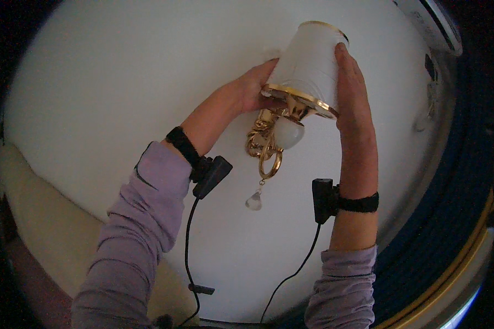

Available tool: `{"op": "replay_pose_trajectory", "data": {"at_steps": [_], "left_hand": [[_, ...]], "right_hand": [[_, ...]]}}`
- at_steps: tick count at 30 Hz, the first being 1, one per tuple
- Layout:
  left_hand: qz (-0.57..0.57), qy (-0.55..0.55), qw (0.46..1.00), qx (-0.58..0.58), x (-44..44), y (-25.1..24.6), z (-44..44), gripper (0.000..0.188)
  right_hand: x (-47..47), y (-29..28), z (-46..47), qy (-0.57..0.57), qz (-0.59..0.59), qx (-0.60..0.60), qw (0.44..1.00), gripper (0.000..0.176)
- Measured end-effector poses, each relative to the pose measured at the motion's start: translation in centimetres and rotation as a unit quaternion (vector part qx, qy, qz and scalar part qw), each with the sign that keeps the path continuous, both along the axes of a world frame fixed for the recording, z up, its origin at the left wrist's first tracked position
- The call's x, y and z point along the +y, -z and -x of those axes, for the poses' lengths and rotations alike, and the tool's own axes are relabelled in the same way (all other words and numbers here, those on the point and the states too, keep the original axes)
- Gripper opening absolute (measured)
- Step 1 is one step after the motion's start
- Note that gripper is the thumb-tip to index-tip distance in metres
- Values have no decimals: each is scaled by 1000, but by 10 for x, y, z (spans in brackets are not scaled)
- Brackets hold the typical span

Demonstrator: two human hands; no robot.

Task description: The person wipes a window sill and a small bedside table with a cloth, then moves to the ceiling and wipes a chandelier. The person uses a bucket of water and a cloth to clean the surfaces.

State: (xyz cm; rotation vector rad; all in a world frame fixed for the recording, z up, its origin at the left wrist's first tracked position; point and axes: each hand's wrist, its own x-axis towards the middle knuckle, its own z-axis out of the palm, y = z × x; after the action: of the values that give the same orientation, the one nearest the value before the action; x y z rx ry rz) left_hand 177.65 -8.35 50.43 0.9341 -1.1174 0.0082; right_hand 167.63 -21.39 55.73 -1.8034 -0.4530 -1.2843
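Note:
A wall lamp with gold-coloured metal arms is fixed to the white wall before me. Its white lampshade (pixel 311 61) has gold trim at both rims and sits tilted, leaning right at the top. My left hand (pixel 261 88) grips the shade's lower left side, thumb on the side and fingers hidden at the lower rim. Along the right side lies my right hand (pixel 351 86), its fingers stretched up the shade. Below are a white globe-like part (pixel 289 133), a curled gold arm (pixel 270 164) and a hanging clear crystal drop (pixel 254 200).
A blue curtain (pixel 432 197) runs down the right side. A white appliance (pixel 430 22), perhaps an air conditioner, is at the upper right. Beige padding (pixel 61 222), perhaps a headboard, stands at lower left. Cables (pixel 188 246) hang from black devices strapped to both wrists.

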Motion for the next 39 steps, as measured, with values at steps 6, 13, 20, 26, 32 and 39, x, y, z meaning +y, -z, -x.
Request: {"op": "replay_pose_trajectory", "data": {"at_steps": [6, 13, 20, 26, 32, 39], "left_hand": [[-139, -25, 987, 75, 14, 5, -4, 46], [-32, -88, 994, 58, 18, 26, 1, 44], [49, -247, 946, -202, 47, 68, 40, 30], [63, -345, 851, -390, 63, 99, 76, 31], [-84, -467, 763, -438, 58, 112, 114, 81], [-273, -348, 692, -571, 50, 100, 117, 97]], "right_hand": [[25, 1, 16, -16, 45, -12, 999, 72], [66, 1, 27, 66, -99, 54, 991, 71], [10, -6, 5, -57, 33, 36, 997, 70], [14, 11, 23, 130, 55, -166, 976, 73], [15, 117, 89, -103, 11, -24, 994, 54], [20, 224, 63, -463, -367, 46, 805, 47]]}}
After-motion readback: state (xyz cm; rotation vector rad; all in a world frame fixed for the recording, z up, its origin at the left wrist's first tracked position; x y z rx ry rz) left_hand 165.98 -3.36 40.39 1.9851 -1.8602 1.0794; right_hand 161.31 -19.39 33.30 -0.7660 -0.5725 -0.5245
